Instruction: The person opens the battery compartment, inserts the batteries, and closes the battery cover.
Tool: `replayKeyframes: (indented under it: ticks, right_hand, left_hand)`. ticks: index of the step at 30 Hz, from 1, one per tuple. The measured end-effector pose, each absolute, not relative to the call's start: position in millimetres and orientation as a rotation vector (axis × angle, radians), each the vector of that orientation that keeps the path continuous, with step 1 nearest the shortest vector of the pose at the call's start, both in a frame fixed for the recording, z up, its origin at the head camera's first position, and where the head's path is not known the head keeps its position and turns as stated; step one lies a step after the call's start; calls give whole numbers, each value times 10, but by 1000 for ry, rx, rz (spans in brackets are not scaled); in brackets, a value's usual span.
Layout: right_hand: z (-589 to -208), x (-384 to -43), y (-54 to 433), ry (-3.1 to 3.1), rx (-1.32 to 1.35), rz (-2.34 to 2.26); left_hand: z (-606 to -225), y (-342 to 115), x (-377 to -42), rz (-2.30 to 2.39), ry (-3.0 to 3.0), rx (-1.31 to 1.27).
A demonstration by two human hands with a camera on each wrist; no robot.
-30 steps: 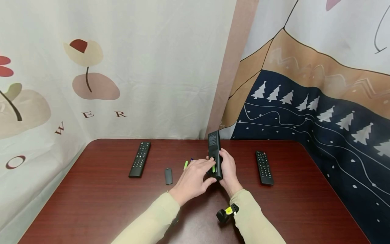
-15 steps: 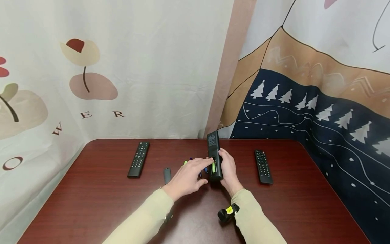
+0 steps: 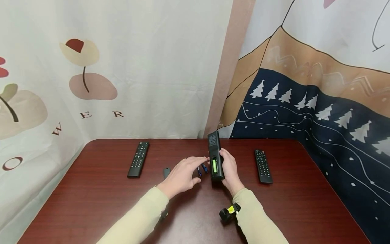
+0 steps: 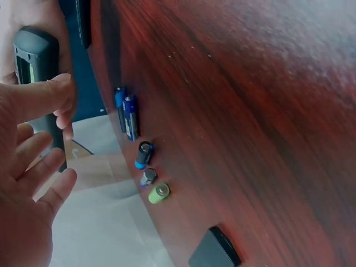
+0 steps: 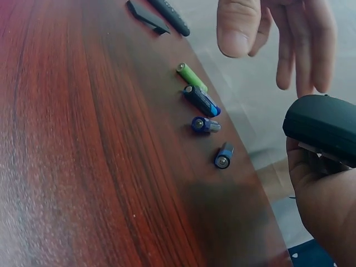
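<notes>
My right hand (image 3: 230, 169) grips a black remote control (image 3: 214, 144), raised with its back toward me. The battery compartment is uncovered, and a green battery (image 3: 214, 166) lies in it. Just left of the remote is my left hand (image 3: 182, 175), fingers extended and holding nothing, fingertips near the remote's side. Below it, loose blue batteries (image 4: 130, 118) and a green battery (image 4: 159, 193) lie on the table, partly hidden by the left hand in the head view. Further left, the dark battery cover (image 3: 166, 172) is partly covered by that hand.
One black remote (image 3: 138, 160) lies at the table's back left, another (image 3: 263, 167) at the right. The brown table (image 3: 292, 203) ends at a hanging printed curtain (image 3: 152, 67). A small black camera (image 3: 226, 214) sticks out from the right wrist.
My left hand has drawn back leftward from the remote's compartment, baring the green battery in it. The right hand keeps hold of the remote almost in place.
</notes>
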State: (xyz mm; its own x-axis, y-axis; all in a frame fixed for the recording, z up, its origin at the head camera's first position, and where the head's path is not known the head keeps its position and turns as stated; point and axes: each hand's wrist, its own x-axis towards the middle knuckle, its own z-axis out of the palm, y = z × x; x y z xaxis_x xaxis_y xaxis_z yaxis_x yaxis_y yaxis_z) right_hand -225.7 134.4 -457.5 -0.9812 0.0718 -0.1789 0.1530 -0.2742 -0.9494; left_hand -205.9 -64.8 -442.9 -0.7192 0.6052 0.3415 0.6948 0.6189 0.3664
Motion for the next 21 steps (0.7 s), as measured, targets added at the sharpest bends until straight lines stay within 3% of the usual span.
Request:
replayKeyframes:
  ticks: [21]
  right_hand:
    - [-4583, -2279, 1435, 1825, 284, -2471]
  left_hand:
    - [-4476, -829, -2135, -691, -2769, -969]
